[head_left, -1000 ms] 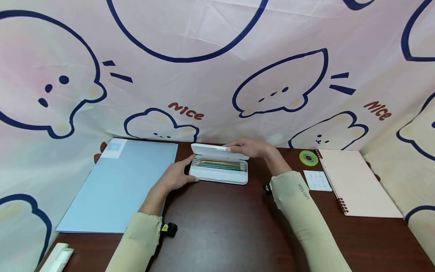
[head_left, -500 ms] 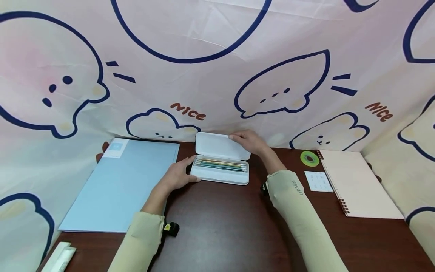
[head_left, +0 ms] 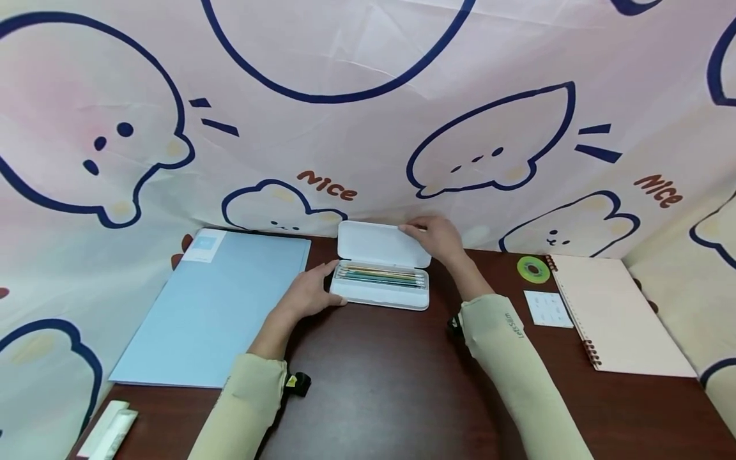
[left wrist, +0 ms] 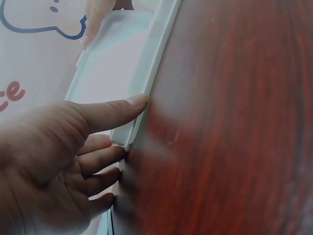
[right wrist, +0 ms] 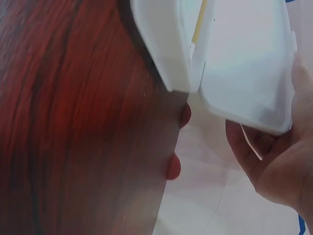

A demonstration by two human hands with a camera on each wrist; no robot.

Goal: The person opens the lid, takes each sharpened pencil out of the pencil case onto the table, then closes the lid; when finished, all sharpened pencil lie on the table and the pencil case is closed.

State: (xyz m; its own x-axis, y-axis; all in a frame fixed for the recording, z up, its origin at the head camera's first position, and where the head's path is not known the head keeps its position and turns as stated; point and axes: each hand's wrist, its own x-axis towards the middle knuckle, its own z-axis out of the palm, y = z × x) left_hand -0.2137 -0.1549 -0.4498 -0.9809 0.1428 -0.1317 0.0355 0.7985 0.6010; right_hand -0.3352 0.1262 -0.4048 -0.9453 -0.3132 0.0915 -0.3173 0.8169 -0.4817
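Step in hand, as judged: supporting the raised lid of a hinged case.

The white pencil case (head_left: 379,295) sits on the dark wood tabletop (head_left: 379,370), near its rear edge and just right of the blue folder (head_left: 224,306). Its lid (head_left: 379,245) stands up along the rear hinge, and the gold and green pencils (head_left: 379,276) lie lengthwise in the tray. The left hand (head_left: 307,291) grips the left end of the case, thumb on the front edge and fingers around the rear corner. The right hand (head_left: 437,236) pinches the lid at its upper right corner, thumb on the inner side. Whether the lid touches the backdrop cloth (head_left: 368,147) behind it cannot be told from these views.

Recommended practice: apply light downward pressure with the left hand so that the base lies flat while the lid turns. Guide the lid in an arc about the hinge; do not lift or twist it. Because the right hand holds one corner only, uneven force could strain the hinge. Stop at the first resistance. Release the lid only once it stands by itself, since a sudden drop could jolt the pencils.
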